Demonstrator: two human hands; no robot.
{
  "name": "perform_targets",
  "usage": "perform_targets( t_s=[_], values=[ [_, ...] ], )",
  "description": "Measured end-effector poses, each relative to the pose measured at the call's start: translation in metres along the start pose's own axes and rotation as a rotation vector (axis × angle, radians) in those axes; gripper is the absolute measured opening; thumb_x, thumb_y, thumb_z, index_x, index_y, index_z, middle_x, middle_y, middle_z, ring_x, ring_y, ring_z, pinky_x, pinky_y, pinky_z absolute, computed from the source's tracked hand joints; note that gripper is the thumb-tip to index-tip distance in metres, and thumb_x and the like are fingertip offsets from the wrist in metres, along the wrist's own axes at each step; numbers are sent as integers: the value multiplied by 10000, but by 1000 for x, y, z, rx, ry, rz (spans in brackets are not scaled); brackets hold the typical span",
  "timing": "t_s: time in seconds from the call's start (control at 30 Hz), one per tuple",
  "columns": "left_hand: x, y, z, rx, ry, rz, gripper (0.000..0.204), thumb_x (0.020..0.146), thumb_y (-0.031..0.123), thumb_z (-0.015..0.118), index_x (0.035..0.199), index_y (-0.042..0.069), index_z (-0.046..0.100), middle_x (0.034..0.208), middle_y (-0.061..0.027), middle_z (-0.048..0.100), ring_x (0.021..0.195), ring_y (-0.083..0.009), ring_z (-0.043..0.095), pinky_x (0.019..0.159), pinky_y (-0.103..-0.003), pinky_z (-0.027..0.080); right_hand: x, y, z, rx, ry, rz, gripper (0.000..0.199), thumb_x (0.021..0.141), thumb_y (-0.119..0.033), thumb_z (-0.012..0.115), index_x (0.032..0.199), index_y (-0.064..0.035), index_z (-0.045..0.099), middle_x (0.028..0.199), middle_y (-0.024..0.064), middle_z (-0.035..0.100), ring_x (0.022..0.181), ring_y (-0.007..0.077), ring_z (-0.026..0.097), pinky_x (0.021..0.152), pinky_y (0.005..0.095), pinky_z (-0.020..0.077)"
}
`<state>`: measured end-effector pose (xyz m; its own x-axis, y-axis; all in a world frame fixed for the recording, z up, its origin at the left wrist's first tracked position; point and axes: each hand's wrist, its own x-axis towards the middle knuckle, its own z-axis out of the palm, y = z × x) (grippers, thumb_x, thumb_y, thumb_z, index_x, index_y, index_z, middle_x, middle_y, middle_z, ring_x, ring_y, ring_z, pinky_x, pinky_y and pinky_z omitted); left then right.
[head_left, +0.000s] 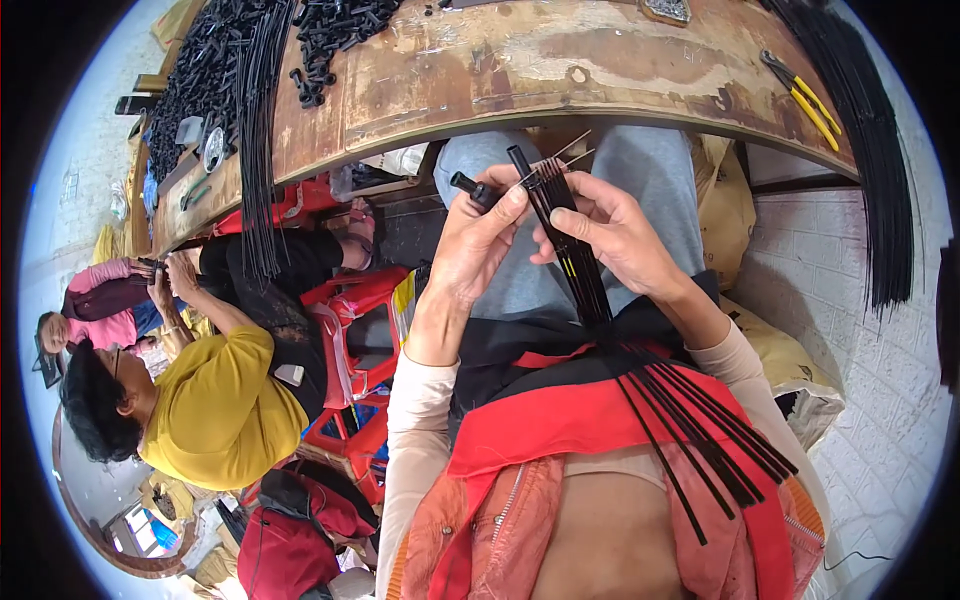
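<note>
A bundle of slim black umbrella ribs (587, 285) runs from between my hands down across my lap, its loose ends fanned over the red apron (570, 415). My left hand (465, 245) is closed around the upper end, thumb pressed on the joint. A black plastic tube piece (474, 189) with a flared end also sits in that hand. Beside the thumb a narrow black tube (518, 163) sticks up. With thumb and fingers, my right hand (628, 245) pinches the ribs from the other side. Thin wires (577, 146) poke out beyond the fingertips.
A worn wooden bench (430, 85) curves ahead, bearing heaped black plastic parts (200, 75), yellow-handled pliers (815, 112) and rib bundles (870, 140) overhanging its edge. A co-worker in a yellow top (215, 400) sits at left beside red stools (355, 340). Sacks (730, 215) stand by the white wall.
</note>
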<state>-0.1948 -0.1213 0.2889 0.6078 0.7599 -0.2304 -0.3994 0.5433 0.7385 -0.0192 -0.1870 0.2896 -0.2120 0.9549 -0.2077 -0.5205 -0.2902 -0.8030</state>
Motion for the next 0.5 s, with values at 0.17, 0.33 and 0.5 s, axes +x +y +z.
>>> perform_targets(
  t_s=[0.17,0.33,0.5],
  values=[
    [-1,7,-3,-17,-98,-89,329,941,193,620,1186,-18,559,1156,-106,632,876,-131,572,736,-280,506,1,1,-2,7,-38,-19,295,950,-91,565,1213,37,530,1017,106,641,887,194,660,814,365,581],
    [0,1,-9,27,-135,-85,482,938,277,609,1289,-32,494,1357,-221,500,1049,-221,615,794,-327,534,-3,-3,2,89,-43,-28,289,951,-98,565,1204,39,542,1029,121,651,890,212,672,827,359,576],
    [1,2,-13,36,-163,-106,483,938,277,608,1294,-27,487,1373,-231,483,1083,-241,607,830,-341,529,-5,-4,4,66,-26,-23,287,953,-110,567,1193,46,549,1026,120,652,881,219,675,824,355,576]
  ],
)
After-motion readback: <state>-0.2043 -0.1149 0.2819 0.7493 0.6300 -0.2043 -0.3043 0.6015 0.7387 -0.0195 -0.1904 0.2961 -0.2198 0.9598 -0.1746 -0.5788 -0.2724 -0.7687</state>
